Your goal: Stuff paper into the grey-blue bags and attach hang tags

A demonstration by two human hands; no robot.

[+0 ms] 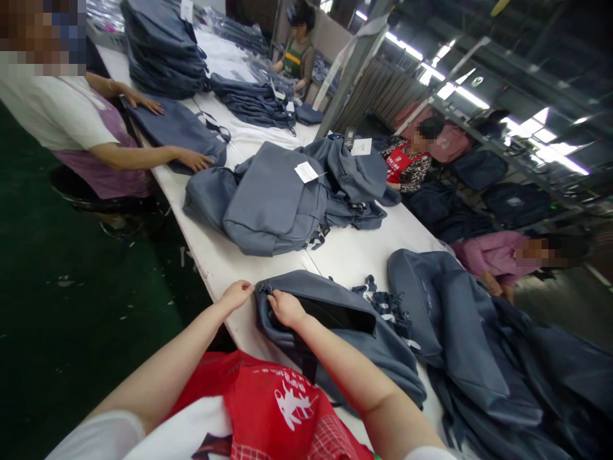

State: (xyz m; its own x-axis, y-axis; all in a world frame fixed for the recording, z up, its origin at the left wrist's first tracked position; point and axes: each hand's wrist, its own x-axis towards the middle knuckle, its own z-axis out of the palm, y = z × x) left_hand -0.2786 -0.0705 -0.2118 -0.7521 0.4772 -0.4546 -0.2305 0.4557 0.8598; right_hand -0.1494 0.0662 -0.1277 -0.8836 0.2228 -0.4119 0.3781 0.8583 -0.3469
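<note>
A blue-grey backpack (335, 291) lies on the white table in front of me, its long zip opening gaping to show a dark inside. My right hand (286, 308) is closed on the edge of that opening, close to the bag's left end. Just beyond this end, my left hand (238, 295) is held in a pinch over the table edge. What its fingertips hold, if anything, is too small to make out. Dark straps with buckles (383, 303) lie behind the bag.
More backpacks are heaped on the table (345, 249): a tagged one (268, 198) ahead and a pile (460, 332) at right. At left, a co-worker's hands (194, 160) rest on a flat bag (179, 124). A tall stack (160, 51) stands beyond. Other people work across the table.
</note>
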